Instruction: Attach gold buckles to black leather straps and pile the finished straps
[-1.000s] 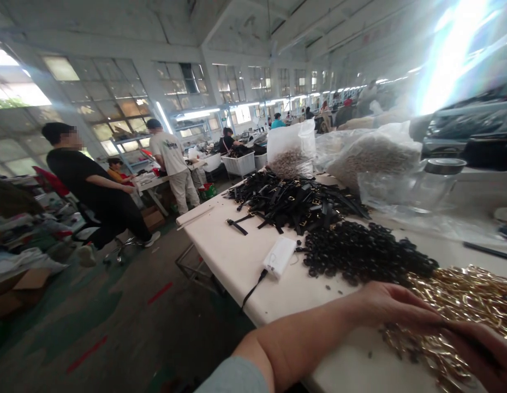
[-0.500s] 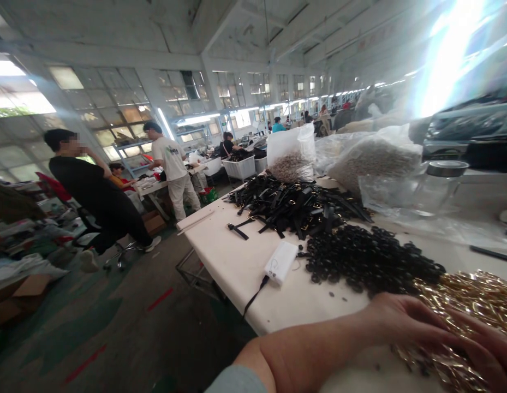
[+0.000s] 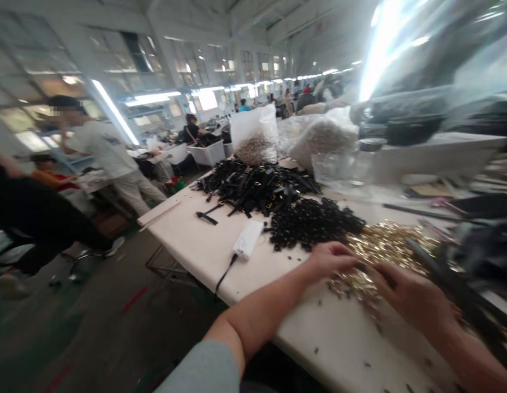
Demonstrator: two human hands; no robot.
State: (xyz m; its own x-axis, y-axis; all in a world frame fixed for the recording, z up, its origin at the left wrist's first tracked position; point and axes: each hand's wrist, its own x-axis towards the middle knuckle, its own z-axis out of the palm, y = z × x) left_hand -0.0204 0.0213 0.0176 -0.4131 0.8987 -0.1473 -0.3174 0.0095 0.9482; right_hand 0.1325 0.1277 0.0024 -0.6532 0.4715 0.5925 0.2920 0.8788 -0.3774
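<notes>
My left hand (image 3: 330, 258) and my right hand (image 3: 409, 290) meet over the near side of a pile of shiny gold metal pieces (image 3: 394, 240). Fingers of both are pinched together, fingertip to fingertip, and the view is blurred there. Whatever small thing sits between them is too hidden to name. Left of the gold pile lies a heap of small black rings (image 3: 314, 221). Behind it spreads a pile of black straps with gold buckles (image 3: 253, 185). One single strap (image 3: 208, 216) lies apart on the pale table (image 3: 188, 234).
A white box with a black cable (image 3: 248, 239) lies near the table's left edge. Filled plastic bags (image 3: 255, 136) and a clear jar (image 3: 365, 161) stand behind the piles. A dark rod (image 3: 419, 212) lies to the right. People (image 3: 109, 153) are at left, beyond the table.
My view has swung right, so the table and piles sit further left. My right hand has come into clear view, and my left hand now meets it, fingers pinched.
</notes>
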